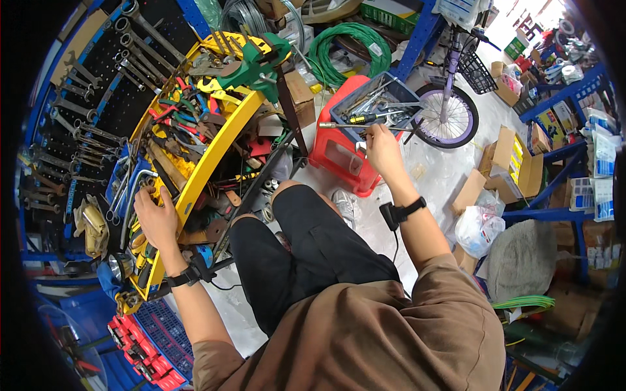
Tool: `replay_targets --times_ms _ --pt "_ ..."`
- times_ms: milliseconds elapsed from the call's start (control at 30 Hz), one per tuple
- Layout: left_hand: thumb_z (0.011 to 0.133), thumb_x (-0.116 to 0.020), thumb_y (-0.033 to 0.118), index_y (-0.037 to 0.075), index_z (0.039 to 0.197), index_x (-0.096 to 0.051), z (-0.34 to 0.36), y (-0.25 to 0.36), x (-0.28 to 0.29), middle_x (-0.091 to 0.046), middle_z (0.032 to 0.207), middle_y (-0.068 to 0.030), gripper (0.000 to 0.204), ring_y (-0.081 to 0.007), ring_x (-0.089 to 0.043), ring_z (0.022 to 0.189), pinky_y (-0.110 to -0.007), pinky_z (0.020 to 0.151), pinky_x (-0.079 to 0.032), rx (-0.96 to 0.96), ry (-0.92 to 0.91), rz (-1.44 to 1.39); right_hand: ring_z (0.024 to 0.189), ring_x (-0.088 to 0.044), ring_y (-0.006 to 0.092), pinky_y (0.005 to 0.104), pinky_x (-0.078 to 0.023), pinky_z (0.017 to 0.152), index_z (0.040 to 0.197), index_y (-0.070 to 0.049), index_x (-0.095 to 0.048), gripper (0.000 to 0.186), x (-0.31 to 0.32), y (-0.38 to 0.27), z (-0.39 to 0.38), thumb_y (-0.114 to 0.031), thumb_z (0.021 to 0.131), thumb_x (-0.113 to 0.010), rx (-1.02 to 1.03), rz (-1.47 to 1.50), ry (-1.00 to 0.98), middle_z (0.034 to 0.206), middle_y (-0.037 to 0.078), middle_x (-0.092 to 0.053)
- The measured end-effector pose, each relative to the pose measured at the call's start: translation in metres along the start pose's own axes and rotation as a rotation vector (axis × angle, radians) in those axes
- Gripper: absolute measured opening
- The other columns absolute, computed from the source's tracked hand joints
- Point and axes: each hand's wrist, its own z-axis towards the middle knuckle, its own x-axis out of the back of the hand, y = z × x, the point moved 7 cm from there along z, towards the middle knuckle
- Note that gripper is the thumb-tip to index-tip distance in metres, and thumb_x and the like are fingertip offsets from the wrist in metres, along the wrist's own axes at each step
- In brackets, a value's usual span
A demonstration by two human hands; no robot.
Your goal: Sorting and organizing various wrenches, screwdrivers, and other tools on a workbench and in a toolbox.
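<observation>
My right hand (383,154) pinches a long, thin metal socket wrench (345,126), held roughly level with its thicker socket-like end to the left. It hangs over the near edge of a grey plastic bin (360,135) of loose wrenches and a screwdriver (365,119), which stands on a red plastic stool (343,159). At the left, my left hand (156,220) rests among hand tools on a yellow workbench (207,156), thumb apart from the fingers. Nothing shows in its grasp, though the fingertips are partly hidden. Beside it lie a hammer with a wooden handle (167,166) and several pliers (175,111).
A green bench vise (253,73) is fixed at the bench's far corner. Wrenches hang on a black pegboard (98,65) at left. A purple-wheeled bicycle (450,107) stands beyond the bin. Cardboard boxes (512,166) and a white bag (478,229) sit on the right.
</observation>
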Motion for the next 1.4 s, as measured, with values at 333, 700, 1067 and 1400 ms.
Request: replay_targets --times_ms 333,700,1067,1400 --pt "0.096 -0.064 0.024 0.002 0.101 -0.060 -0.002 -0.006 0.000 -0.061 0.103 -0.0161 0.023 -0.0379 -0.059 0.100 -0.047 0.086 -0.048 0.001 -0.025 0.005 0.111 -0.066 0.0357 0.0435 -0.056 0.091 0.108 -0.010 -0.075 0.028 -0.086 0.082 0.117 -0.006 0.085 -0.059 0.062 -0.347 -0.364 0.114 0.017 -0.072" --pt "0.096 -0.065 0.026 0.001 0.107 -0.060 -0.001 -0.005 -0.002 -0.063 0.102 -0.0193 0.028 -0.0393 -0.059 0.099 -0.047 0.086 -0.048 0.018 0.018 -0.001 0.104 -0.070 0.0366 0.0469 -0.057 0.085 0.104 -0.002 -0.070 0.022 -0.105 0.079 0.128 -0.007 0.086 -0.060 0.298 -0.436 -0.474 0.113 0.019 -0.071" --pt "0.094 -0.068 0.023 0.001 0.110 -0.061 0.001 0.000 0.009 -0.064 0.103 -0.0180 0.028 -0.0385 -0.060 0.101 -0.046 0.087 -0.049 0.007 0.075 -0.040 0.088 -0.060 0.0406 0.0427 -0.050 0.079 0.122 0.004 -0.055 0.035 0.087 -0.019 0.112 -0.004 0.091 -0.068 0.257 0.212 0.253 0.100 0.022 -0.059" --pt "0.081 -0.078 0.004 0.002 0.109 -0.066 -0.049 0.066 0.066 -0.066 0.112 -0.0168 0.030 -0.0345 -0.066 0.102 -0.042 0.089 -0.053 -0.243 0.210 -0.570 0.116 -0.064 0.0334 0.0478 -0.054 0.098 0.136 0.000 -0.047 0.039 0.098 -0.201 0.000 -0.001 0.099 -0.059 0.539 1.321 0.277 0.129 0.018 -0.060"
